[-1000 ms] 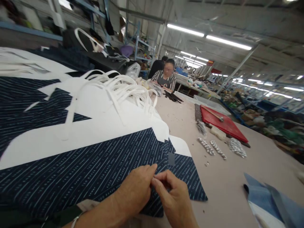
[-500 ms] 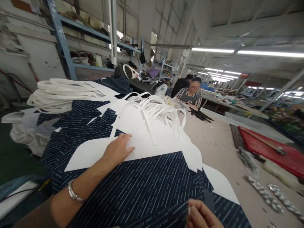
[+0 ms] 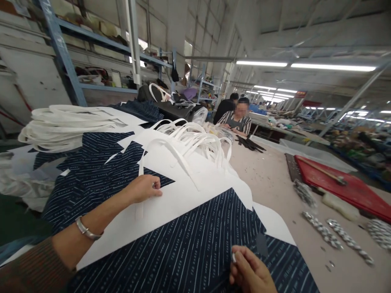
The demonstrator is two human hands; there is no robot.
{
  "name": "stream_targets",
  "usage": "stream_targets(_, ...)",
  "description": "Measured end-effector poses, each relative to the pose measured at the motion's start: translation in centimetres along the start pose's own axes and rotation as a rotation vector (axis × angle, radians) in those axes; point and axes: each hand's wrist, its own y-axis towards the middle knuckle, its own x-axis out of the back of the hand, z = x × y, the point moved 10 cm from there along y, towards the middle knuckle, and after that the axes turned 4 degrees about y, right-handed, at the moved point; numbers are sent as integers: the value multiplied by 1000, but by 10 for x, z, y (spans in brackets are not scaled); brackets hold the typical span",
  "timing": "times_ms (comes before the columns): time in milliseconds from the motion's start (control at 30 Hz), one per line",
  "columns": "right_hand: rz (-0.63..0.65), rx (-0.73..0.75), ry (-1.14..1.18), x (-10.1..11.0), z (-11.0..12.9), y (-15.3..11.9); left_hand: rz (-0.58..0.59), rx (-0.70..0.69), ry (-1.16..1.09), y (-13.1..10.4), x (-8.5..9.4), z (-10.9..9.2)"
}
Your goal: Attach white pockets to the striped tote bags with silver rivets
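My left hand [image 3: 146,189], with a silver bangle on its wrist, is closed over a white strap [image 3: 141,162]. The strap shows above and below the fingers and loops over to the right, lying on a white sheet [image 3: 171,199]. Lower right, my right hand [image 3: 249,268] pinches a small white piece [image 3: 233,257] whose kind I cannot make out. Beneath it lies a navy striped fabric panel [image 3: 183,244] with printed lettering. A small dark grey patch [image 3: 262,244] sits beside the right fingers.
More white straps [image 3: 198,138] lie behind, with a bundle of straps [image 3: 61,122] at left. Chain pieces [image 3: 324,230] and a red board [image 3: 332,183] with a hammer [image 3: 340,179] are on the table [image 3: 259,175] at right. A co-worker [image 3: 240,118] sits at the far side.
My left hand has gone from lying spread on the white sheet to closing on the strap, and the strap has shifted. My right hand keeps its pinch. The view has turned slightly right.
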Motion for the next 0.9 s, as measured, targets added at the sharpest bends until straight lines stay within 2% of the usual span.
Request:
stream_targets(100, 2, 31, 47, 1, 18, -11, 77, -106, -45, -11, -6, -31)
stream_targets(267, 35, 54, 209, 5, 48, -37, 203, -298, -94, -29, -26, -98)
stream_targets(433, -36, 107, 200, 34, 63, -58, 369, -451, -73, -43, -61, -172)
stream_targets(567, -77, 117, 91, 58, 55, -78, 444, -524, -7, -53, -97, -221)
stream_targets(633, -146, 124, -47, 72, 47, -90, 503, -556, 56, -59, -120, -239)
stream_targets(733, -248, 191, -443, 85, 42, -107, 547, -651, 228, -66, -149, -260)
stream_targets(833, -201, 352, -881, 72, 46, -118, 542, -730, 333, -66, -165, -274)
stream_targets(900, -132, 416, -1059, 61, 47, -122, 561, -749, 342, -64, -170, -279)
